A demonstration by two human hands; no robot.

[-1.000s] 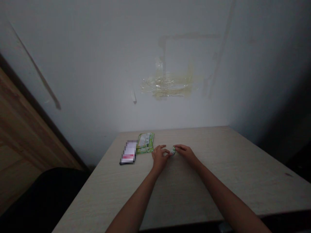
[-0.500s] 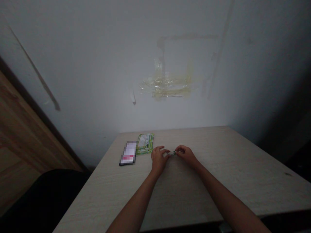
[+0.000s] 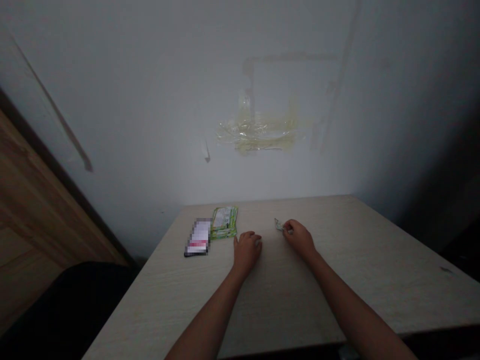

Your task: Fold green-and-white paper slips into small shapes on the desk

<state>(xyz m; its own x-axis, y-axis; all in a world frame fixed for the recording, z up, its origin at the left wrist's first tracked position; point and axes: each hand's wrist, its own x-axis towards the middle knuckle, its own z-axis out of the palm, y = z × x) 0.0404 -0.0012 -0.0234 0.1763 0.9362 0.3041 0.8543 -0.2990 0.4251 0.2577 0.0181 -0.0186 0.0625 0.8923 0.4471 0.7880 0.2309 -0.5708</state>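
Observation:
My right hand (image 3: 301,240) is closed in a pinch over the table, right of centre. Between its thumb and fingers is a small, flat, pale piece with dark edges (image 3: 278,225), its outer end pointing left and away from me. The dim light hides what kind of thing it is. My left hand (image 3: 246,252) rests on the table to the left, apart from the right one, its fingers curled and thumb drawn in. A small greyish spot shows at those fingertips; I cannot make out what it is. Nearest to this hand lies a stack of green and white packets (image 3: 224,222).
A phone (image 3: 198,237) with a lit, blurred screen lies left of the packets. The pale wooden table (image 3: 375,260) meets a wall (image 3: 150,125) with clear tape (image 3: 258,135) stuck on it. A dark shape (image 3: 67,305) stands at the lower left, beside a wooden panel (image 3: 22,225).
My hands have parted. The right hand has moved right and slightly away from me with the small piece, which the left fingers were also touching before. The left fingers have curled in.

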